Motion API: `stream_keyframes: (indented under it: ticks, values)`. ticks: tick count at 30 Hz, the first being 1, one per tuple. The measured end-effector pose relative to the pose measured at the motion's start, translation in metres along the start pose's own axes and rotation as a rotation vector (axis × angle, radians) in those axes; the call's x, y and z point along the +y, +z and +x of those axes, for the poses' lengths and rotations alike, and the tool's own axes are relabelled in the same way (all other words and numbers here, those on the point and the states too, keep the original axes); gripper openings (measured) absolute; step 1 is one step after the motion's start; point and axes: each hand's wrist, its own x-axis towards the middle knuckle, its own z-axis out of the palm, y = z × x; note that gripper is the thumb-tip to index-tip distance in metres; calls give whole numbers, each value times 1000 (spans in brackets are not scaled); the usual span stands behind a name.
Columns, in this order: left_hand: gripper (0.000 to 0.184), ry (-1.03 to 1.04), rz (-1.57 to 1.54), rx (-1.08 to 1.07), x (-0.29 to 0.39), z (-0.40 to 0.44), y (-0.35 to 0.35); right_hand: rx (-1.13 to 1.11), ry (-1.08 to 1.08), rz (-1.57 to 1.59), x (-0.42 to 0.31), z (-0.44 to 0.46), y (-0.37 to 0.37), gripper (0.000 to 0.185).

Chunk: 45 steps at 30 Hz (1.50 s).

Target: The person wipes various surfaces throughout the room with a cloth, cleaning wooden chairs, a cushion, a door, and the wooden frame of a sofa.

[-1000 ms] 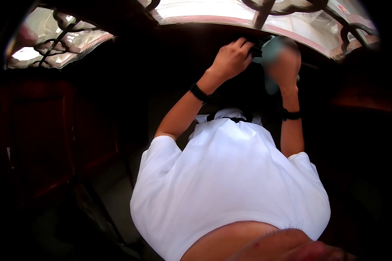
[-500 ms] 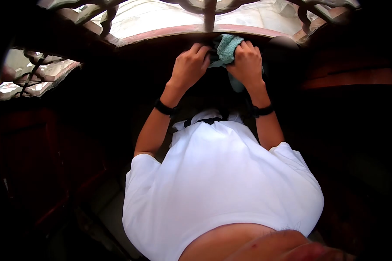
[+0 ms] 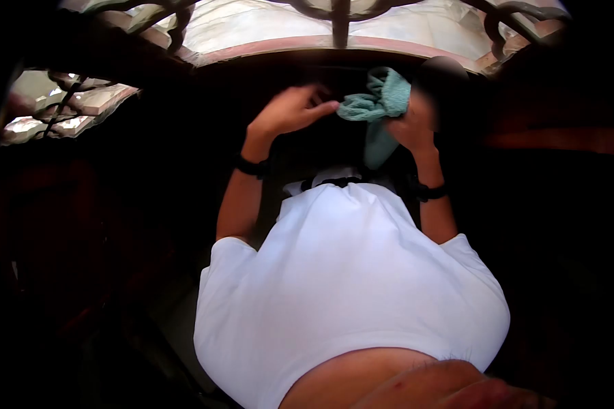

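A teal cloth [image 3: 393, 93] is bunched in my right hand [image 3: 417, 121], with one end hanging down below the fingers. Blur covers part of that hand. My left hand [image 3: 295, 110] is to the left of the cloth, its thumb stretched toward the cloth's looped left end and its fingers apart. Nothing shows in the left hand, though whether the thumb tip touches the cloth I cannot tell. Both hands are over a dark surface just below the window. A black band circles each wrist.
Ahead is a window with a dark curved lattice [image 3: 340, 26] and a pale sill edge. A smaller lattice opening [image 3: 65, 102] is at the left. A reddish wooden ledge [image 3: 559, 139] runs along the right. Dark wooden panels [image 3: 48, 238] stand at the lower left.
Since half a second ago, my left hand has moved left and its fingers have spread. The cloth has moved right with my right hand, and more of it shows.
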Motion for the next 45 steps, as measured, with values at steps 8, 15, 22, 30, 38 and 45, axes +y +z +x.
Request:
stream_keyframes:
  ticks: [8, 15, 22, 30, 38, 45]
  values:
    - [64, 132, -577, -300, -39, 49, 131, -133, 352, 420, 57, -15, 30, 29]
    - [42, 179, -793, -104, -3, 71, 137, 159, 621, 1017, 113, -44, 39, 52]
    - [46, 332, -640, -111, -5, 95, 184, -246, 313, 1529, 147, -46, 10, 52]
    - [41, 79, -887, 437, -81, 79, 218, -417, 440, 1727, 93, -18, 68, 41]
    - [38, 316, -625, 668, -67, 91, 178, -234, 449, 1724, 85, -19, 60, 40]
    - [38, 443, -579, 262, 28, 132, 195, -97, 577, 1710, 194, -62, 1, 47]
